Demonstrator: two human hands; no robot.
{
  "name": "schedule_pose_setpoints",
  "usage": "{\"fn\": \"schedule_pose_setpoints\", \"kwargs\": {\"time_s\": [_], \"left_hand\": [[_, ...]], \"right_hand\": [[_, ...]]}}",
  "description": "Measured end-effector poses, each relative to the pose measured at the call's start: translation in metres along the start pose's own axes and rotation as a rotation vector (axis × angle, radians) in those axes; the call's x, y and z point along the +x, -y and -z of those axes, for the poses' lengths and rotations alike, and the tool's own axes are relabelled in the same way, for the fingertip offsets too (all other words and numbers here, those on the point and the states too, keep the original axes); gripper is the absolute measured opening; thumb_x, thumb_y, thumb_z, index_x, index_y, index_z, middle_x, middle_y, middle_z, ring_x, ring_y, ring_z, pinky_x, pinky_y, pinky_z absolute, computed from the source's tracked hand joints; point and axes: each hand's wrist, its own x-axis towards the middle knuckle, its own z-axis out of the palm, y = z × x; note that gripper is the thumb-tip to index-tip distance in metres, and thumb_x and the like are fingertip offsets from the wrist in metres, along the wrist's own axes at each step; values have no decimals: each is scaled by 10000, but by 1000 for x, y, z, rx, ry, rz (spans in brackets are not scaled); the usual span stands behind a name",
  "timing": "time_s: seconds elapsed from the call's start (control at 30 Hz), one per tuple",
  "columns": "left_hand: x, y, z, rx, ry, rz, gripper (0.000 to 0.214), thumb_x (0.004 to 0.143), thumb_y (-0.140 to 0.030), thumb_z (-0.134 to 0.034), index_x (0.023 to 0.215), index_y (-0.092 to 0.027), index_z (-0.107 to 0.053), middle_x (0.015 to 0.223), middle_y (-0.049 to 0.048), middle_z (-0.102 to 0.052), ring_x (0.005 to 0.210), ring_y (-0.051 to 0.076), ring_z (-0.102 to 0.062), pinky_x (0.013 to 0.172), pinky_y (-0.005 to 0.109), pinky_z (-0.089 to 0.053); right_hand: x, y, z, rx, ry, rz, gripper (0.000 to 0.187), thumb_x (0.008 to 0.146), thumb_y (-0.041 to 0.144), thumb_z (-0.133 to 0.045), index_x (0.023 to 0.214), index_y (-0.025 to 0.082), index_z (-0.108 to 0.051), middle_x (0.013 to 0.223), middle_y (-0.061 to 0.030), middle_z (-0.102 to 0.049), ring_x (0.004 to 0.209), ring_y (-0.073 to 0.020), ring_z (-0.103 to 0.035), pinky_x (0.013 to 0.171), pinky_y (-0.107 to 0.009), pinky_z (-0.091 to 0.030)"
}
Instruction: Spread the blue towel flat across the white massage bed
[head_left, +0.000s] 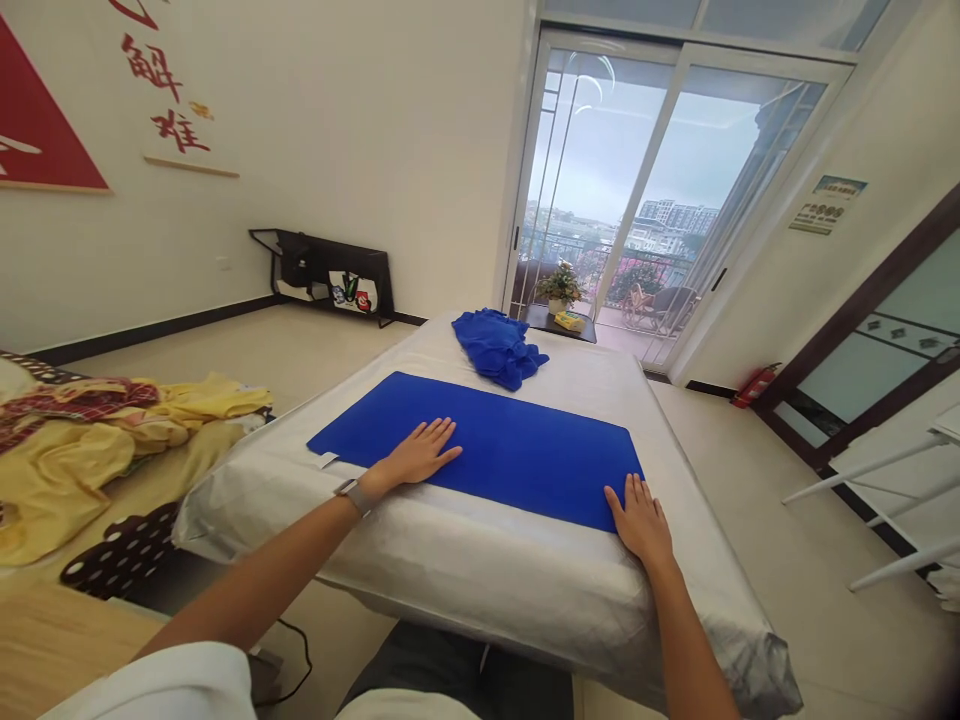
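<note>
A blue cloth [517,440], rectangular like a towel, lies flat across the bed-like surface in front of me. A small white tag sticks out at its near left corner. My left hand [420,452] rests palm down on the left half of the cloth, fingers spread, a watch on the wrist. At the near right corner lies my right hand [639,515], flat with fingers apart, touching the cloth's edge. Beyond the cloth sits a crumpled blue heap of fabric [499,347].
A plastic-covered mattress [517,570] carries the cloths. On the left are piled yellow and plaid clothes [90,440]. Behind stands a small dark table [559,322] with a plant and a yellow packet. A fire extinguisher [756,385] and white metal legs are at right.
</note>
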Motion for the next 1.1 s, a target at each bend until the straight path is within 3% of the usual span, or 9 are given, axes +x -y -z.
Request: {"fn": "schedule_pose_setpoints", "kwargs": {"time_s": [0.17,0.23,0.3,0.47,0.77,1.1], "left_hand": [[-38,97,18,84,0,300,817,1006,-631,-162,1628,-107,-242,1693,160,-205,1577,334,-160,1243,548,-161],[-50,123,20,86,-24,381,818,999,-624,-144,1619,-107,-275,1686,179,-228,1569,357,-183,1227,586,-177],[-56,137,19,68,-76,430,850,986,-651,-143,1616,-97,-282,1679,200,-242,1561,368,-208,1214,598,-202],[-57,138,9,52,-185,425,872,967,-700,-173,1612,-128,-310,1657,208,-309,1538,374,-270,1192,589,-251],[-57,133,11,69,-127,478,897,976,-672,-167,1624,-55,-218,1686,204,-217,1553,354,-241,1224,546,-229],[-58,133,13,72,-145,463,896,978,-667,-169,1609,-39,-266,1670,229,-249,1537,382,-269,1200,565,-272]], "right_hand": [[0,2,3,-28,1,-9,860,1015,618,-181,1643,31,-159,1716,-106,-143,1582,-242,-133,1278,-437,-125],[-1,2,4,-38,1,-13,860,1014,619,-174,1643,32,-160,1717,-101,-144,1582,-236,-137,1278,-430,-125],[0,1,3,-42,2,-15,866,1010,628,-161,1645,39,-154,1718,-93,-139,1582,-231,-134,1279,-427,-123],[1,-1,1,-52,12,-22,858,1006,617,-171,1651,51,-139,1721,-84,-129,1586,-229,-114,1280,-426,-121],[2,0,2,-78,18,-31,864,1006,627,-172,1650,51,-148,1720,-85,-127,1584,-222,-120,1279,-416,-112],[-2,3,6,-55,18,-18,841,1019,602,-182,1647,45,-153,1718,-95,-139,1584,-227,-120,1278,-418,-115]]}}
